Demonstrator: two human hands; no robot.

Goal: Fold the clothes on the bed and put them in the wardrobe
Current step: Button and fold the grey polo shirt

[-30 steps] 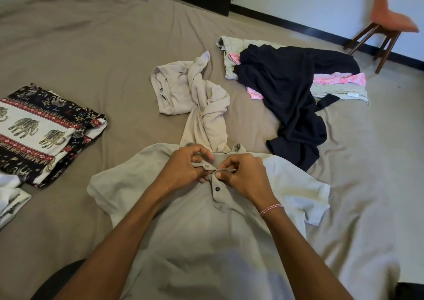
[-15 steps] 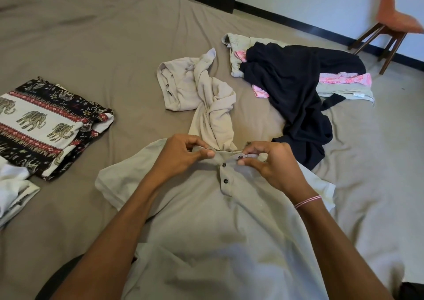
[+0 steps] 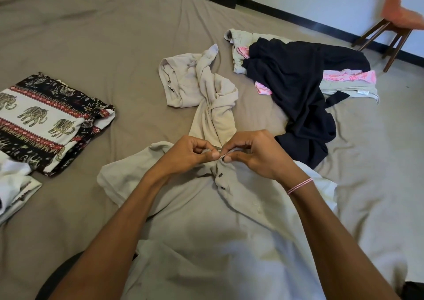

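**Colleague:** Where is the shirt now?

**Me:** The pale beige polo shirt [image 3: 206, 231] lies spread on the bed [image 3: 114, 35], front side up. Its collar points away from me. It is directly under the head camera, and its lower part goes out of view at the bottom.

**Colleague:** And the hands?

**Me:** Both hands are at the neck opening of the shirt, very close to each other. The left hand [image 3: 190, 152] pinches the fabric at the collar between thumb and forefinger, with the other fingers curled. The right hand [image 3: 254, 155] pinches the top of the button strip in the same way, just beside the left thumb. Two dark buttons [image 3: 221, 175] show on the strip just below the fingers. I cannot tell if the top button is closed, because the fingers cover that place. I also see a pink-and-white thread band [image 3: 299, 186] around the right wrist.

**Colleague:** What else do you see on the bed?

**Me:** Just beyond the collar there is a crumpled beige garment [image 3: 206, 88]. Its near end is hidden behind the hands. To the right, a black garment [image 3: 298, 88] lies over a pale garment [image 3: 238, 38] and a pink patterned one [image 3: 358, 77]. To the left, well apart from the shirt, I see a folded cloth with an elephant print [image 3: 46, 120] in black, white and red. Next to it, at the left edge of the view, there is a folded white piece [image 3: 13, 185]. Beyond the bed, at the top right, a chair [image 3: 390, 31] with wooden legs and an orange seat stands on the floor.
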